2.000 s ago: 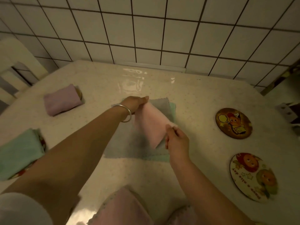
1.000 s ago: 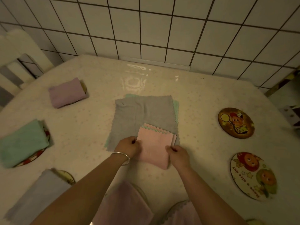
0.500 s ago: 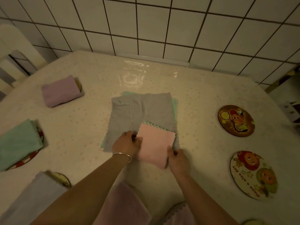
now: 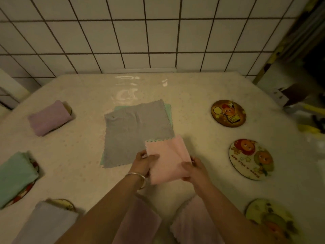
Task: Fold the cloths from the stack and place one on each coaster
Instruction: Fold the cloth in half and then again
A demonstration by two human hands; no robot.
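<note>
A folded pink cloth (image 4: 168, 158) is held just above the table's near middle. My left hand (image 4: 143, 163) pinches its left edge and my right hand (image 4: 193, 169) grips its right lower corner. Behind it lies the flat stack, a grey cloth (image 4: 133, 131) over a green one (image 4: 168, 110). Three bare picture coasters sit on the right: far (image 4: 228, 113), middle (image 4: 251, 159) and near (image 4: 269, 217). On the left, a folded purple cloth (image 4: 50, 118), a folded green cloth (image 4: 15, 176) and a folded lilac cloth (image 4: 44, 224) each lie on a coaster.
The table (image 4: 79, 147) has a glossy speckled cover and meets a tiled wall (image 4: 140, 32) at the back. Two folded pinkish cloths (image 4: 193, 221) lie at the near edge under my arms. A chair back (image 4: 7, 88) stands at the far left. Clutter fills the right edge.
The pink cloth was folded down onto the stack's near corner, then lifted off it. Both hands have carried it slightly right and toward me.
</note>
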